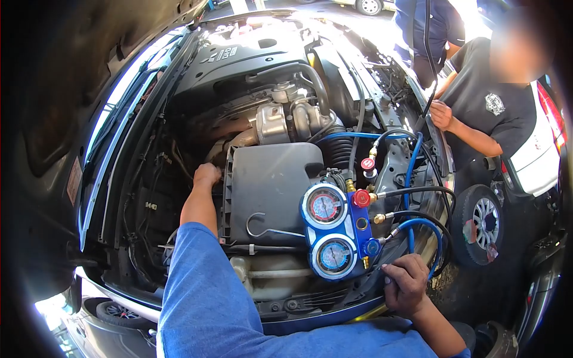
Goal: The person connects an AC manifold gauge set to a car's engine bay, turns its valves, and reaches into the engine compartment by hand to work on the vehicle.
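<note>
My left hand (207, 175) reaches down at the left edge of the black airbox cover (268, 173); its fingertips are hidden beside the cover, so what they touch cannot be seen. Lower right, my right hand (407, 283) is raised near the front edge of the engine bay, fingers curled together, close to the blue hose (440, 247). Whatever lies between those fingers is too small to name. A blue manifold gauge set (337, 230) with two round dials and red and blue knobs rests on the cover's right side, its metal hook (256, 225) lying on the cover.
A person in a dark shirt (486, 107) leans in at the right, one hand (441, 114) at the fender. Another person (427, 36) stands behind. The raised hood (54, 119) is at left. Black and blue hoses loop beside the gauges. A loose wheel (477, 225) stands right.
</note>
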Motion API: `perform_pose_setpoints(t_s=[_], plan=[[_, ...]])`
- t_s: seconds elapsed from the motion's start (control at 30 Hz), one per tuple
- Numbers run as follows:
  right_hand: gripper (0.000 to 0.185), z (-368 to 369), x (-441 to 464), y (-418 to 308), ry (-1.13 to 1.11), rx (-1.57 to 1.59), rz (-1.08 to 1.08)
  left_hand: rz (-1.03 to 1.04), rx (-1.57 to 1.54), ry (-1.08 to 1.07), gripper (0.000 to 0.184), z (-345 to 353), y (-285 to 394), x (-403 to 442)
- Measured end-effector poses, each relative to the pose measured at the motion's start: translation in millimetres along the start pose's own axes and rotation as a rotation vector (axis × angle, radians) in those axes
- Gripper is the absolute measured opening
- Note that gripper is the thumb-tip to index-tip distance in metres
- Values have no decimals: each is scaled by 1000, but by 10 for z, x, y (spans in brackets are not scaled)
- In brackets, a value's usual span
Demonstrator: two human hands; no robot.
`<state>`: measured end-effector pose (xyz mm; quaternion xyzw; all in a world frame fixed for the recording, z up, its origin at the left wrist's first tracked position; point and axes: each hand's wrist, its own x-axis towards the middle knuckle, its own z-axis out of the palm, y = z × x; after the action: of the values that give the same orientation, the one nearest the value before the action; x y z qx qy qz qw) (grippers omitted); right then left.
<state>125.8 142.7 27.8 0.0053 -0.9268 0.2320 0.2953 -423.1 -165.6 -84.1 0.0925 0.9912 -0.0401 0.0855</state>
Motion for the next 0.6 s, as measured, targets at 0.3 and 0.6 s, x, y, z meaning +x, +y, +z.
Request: perform_pose_setpoints(t_s=[0.3,0.6], plan=[[33,9,0,11,2,12,1,-3,-22,1,47,17,-31,26],[33,56,-46,4,15,4,9,-81,-159,-19,45,10,-13,-12]])
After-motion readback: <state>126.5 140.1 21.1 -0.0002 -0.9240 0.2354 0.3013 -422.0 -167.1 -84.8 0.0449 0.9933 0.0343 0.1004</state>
